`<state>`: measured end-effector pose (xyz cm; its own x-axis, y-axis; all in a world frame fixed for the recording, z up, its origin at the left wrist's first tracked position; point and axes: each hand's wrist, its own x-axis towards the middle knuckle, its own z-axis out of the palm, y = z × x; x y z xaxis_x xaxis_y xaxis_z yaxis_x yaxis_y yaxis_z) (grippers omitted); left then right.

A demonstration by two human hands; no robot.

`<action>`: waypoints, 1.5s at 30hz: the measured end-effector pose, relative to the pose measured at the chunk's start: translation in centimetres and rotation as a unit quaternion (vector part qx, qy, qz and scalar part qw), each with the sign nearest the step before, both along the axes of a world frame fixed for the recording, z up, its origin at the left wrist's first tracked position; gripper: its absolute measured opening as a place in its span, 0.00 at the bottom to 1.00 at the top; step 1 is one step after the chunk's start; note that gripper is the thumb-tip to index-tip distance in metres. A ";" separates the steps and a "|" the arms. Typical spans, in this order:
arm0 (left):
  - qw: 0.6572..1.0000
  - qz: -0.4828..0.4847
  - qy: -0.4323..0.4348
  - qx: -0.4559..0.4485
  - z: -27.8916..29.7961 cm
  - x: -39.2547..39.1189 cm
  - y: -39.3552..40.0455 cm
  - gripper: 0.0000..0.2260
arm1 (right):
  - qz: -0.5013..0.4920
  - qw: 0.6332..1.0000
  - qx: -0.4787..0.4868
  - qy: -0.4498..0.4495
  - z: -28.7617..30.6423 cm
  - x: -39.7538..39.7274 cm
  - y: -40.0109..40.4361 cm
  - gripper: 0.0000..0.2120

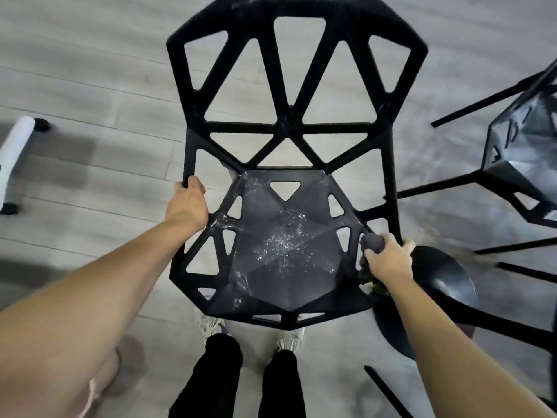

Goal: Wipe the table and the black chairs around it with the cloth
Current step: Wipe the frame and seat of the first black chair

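Below the camera, a black chair [289, 236] is held at both sides of its speckled seat; its left edge is gripped by the left hand [188, 206]; a grey cloth [372, 244] is clutched against the right edge by the right hand [388, 260].

floor [90, 95]: pale grey wood-look planks with long seams running across; it fills most of the view; soft dark shadows lie on it at the left
white thing [15, 155]: at the far left edge; a white bar on the floor with small black wheels at its ends; only part of it shows
shoes [291, 337]: two light-coloured shoes with laces, side by side at the bottom middle, standing on the floor
trousers [221, 375]: black; two legs going down to the shoes
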<state>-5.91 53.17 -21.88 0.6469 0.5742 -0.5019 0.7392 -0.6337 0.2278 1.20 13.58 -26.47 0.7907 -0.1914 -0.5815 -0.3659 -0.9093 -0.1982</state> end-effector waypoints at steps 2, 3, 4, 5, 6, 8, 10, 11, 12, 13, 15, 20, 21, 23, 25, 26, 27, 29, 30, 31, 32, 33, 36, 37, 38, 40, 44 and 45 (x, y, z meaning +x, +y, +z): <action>1.000 -0.008 0.003 0.000 0.2 -0.6 0.9 0.18 | -0.023 1.000 0.003 -0.002 0.2 -2.0 0.8 0.24; 1.000 -0.014 0.003 -0.007 0.2 -1.0 1.4 0.18 | -0.039 0.999 0.008 -0.004 0.4 -2.8 1.2 0.24; 1.000 -0.020 0.001 -0.019 0.3 -1.3 1.9 0.19 | -0.058 0.998 0.016 -0.010 0.6 -3.5 1.5 0.24; 0.999 -0.028 -0.004 -0.034 0.2 -1.7 2.4 0.20 | -0.078 0.996 0.028 -0.023 1.0 -3.9 1.9 0.24; 0.998 -0.036 -0.015 -0.046 0.2 -2.0 2.9 0.21 | -0.096 0.993 0.043 -0.051 1.5 -4.2 2.4 0.23; 0.995 -0.053 -0.075 -0.041 0.8 -2.0 3.5 0.20 | -0.119 0.980 0.077 -0.140 2.9 -4.3 3.6 0.22; 0.978 -0.066 -0.198 0.000 2.8 -0.8 3.7 0.17 | -0.119 0.961 0.116 -0.222 5.3 -3.9 5.8 0.22; 0.962 -0.072 -0.263 0.024 4.4 0.3 3.9 0.16 | -0.115 0.949 0.142 -0.256 6.7 -3.4 7.4 0.23; 0.942 -0.080 -0.323 0.046 6.3 1.5 4.2 0.15 | -0.109 0.936 0.174 -0.286 8.4 -2.8 9.4 0.24; 0.920 -0.092 -0.374 0.065 8.3 3.0 4.5 0.15 | -0.098 0.920 0.208 -0.316 10.2 -2.1 11.5 0.26; 0.884 -0.124 -0.442 0.090 11.8 6.3 5.2 0.16 | -0.064 0.887 0.260 -0.377 13.6 0.0 15.8 0.29; 0.888 -0.170 -0.423 0.063 14.3 14.1 6.5 0.17 | 0.037 0.803 0.288 -0.520 18.4 7.1 23.6 0.29; 0.895 -0.177 -0.408 0.040 14.0 15.1 6.7 0.17 | 0.046 0.790 0.281 -0.543 18.7 8.5 24.4 0.28; 0.909 -0.175 -0.379 -0.014 13.4 16.6 6.9 0.15 | 0.062 0.778 0.234 -0.580 18.7 11.5 24.9 0.28; 0.918 -0.154 -0.363 -0.042 13.0 17.2 6.8 0.14 | 0.067 0.781 0.169 -0.597 18.4 14.4 24.5 0.28; 0.921 -0.144 -0.360 -0.047 12.9 17.4 6.7 0.14 | 0.068 0.789 0.145 -0.593 18.1 15.7 24.4 0.29; 0.922 -0.137 -0.358 -0.050 12.8 17.5 6.5 0.14 | 0.070 0.799 0.128 -0.583 17.6 16.8 24.5 0.29; 0.927 -0.125 -0.351 -0.053 12.7 17.7 6.4 0.14 | 0.067 0.812 0.119 -0.568 16.5 18.2 25.3 0.29; 0.929 -0.124 -0.344 -0.052 12.8 17.8 6.5 0.14 | 0.060 0.809 0.121 -0.572 16.1 18.4 26.0 0.29; 0.929 -0.127 -0.343 -0.051 12.6 17.9 6.6 0.14 | 0.058 0.800 0.125 -0.584 15.8 18.4 27.0 0.28; 0.929 -0.133 -0.342 -0.055 12.6 17.9 6.8 0.14 | 0.071 0.791 0.130 -0.594 15.6 18.1 28.4 0.27; 0.927 -0.138 -0.345 -0.056 12.6 17.9 6.9 0.14 | 0.105 0.778 0.142 -0.602 15.4 17.5 30.0 0.26; 0.925 -0.148 -0.348 -0.041 12.6 17.8 7.4 0.12 | 0.235 0.740 0.195 -0.599 15.2 15.3 35.0 0.23; 0.926 -0.148 -0.345 -0.038 12.4 17.9 7.5 0.10 | 0.249 0.735 0.205 -0.597 15.0 14.8 35.9 0.22; 0.928 -0.147 -0.341 -0.039 12.4 17.7 7.6 0.09 | 0.258 0.730 0.207 -0.598 15.2 14.5 36.2 0.21; 0.926 -0.146 -0.347 -0.039 12.1 17.5 7.5 0.08 | 0.293 0.715 0.191 -0.605 15.3 15.0 34.9 0.21; 0.925 -0.119 -0.357 -0.044 12.5 17.4 6.7 0.14 | 0.236 0.727 0.122 -0.633 14.8 18.3 27.3 0.25; 0.926 -0.113 -0.356 -0.052 12.4 17.4 6.6 0.15 | 0.178 0.745 0.115 -0.633 14.6 18.8 25.5 0.26</action>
